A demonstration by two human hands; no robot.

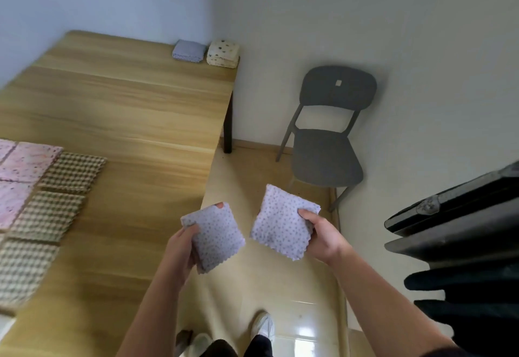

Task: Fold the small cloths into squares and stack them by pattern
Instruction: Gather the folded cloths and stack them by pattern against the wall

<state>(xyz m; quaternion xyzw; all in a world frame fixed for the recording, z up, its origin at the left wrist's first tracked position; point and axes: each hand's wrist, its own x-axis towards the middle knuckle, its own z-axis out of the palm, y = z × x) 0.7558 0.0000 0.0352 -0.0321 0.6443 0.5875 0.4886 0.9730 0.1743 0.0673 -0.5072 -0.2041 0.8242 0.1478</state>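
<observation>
My left hand (179,247) grips a folded lilac dotted cloth (216,237) just past the table's right edge. My right hand (323,237) grips a second folded lilac dotted cloth (282,224) over the floor. At the table's far right corner stand a lilac stack (188,50) and, touching it, a cream spotted stack (223,53). Flat pink speckled cloths (26,161) and tan checked cloths (73,172) lie in rows along the left side of the wooden table (140,120).
A dark grey chair (325,151) stands on the floor against the wall, right of the table. Black stacked objects (460,247) fill the right edge. My feet (261,325) show on the glossy tiles below.
</observation>
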